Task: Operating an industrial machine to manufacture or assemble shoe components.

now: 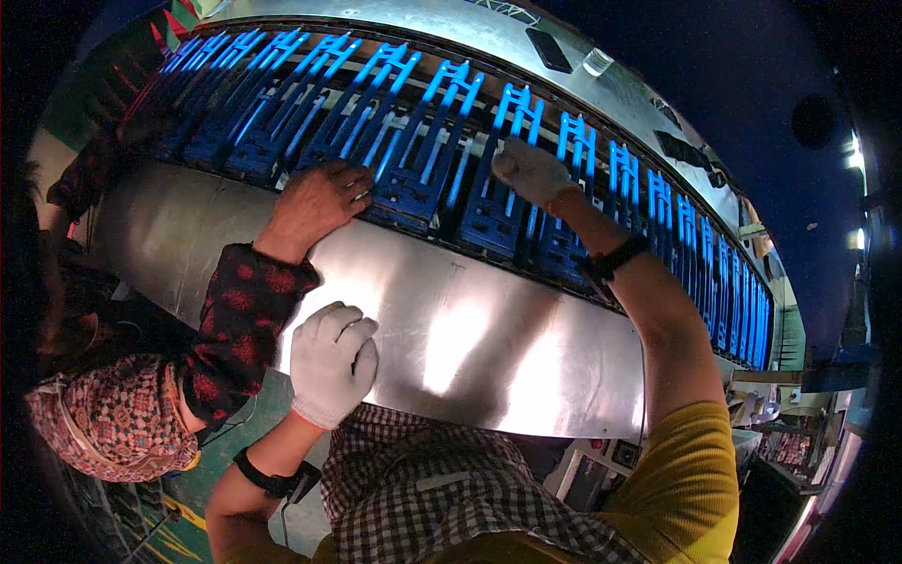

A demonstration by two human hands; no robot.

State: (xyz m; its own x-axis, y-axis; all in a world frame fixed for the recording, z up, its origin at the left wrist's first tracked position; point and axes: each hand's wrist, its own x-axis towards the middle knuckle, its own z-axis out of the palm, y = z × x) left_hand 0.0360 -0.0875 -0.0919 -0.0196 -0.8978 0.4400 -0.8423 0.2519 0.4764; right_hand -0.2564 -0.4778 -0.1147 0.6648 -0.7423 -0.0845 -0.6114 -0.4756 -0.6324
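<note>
While the right grip point(533, 177) sits over a blue slotted fixture point(491, 212) at upper centre of frame, fingers curled, can't tell if it's clamped on anything. Fixture's bars point(519, 105) show above that grip, its plate point(490, 230) below and left. Left grip point(334, 362), lower left of centre, is half-curled by the metal panel point(451, 305); palm hidden, contents unclear. Co-worker's bare hand point(324, 202) is upper left of centre.

A long track point(489, 70) bears blue slotted frames point(409, 193); the far ledge point(489, 36) holds a black phone point(548, 50) and cup point(597, 62)
</note>
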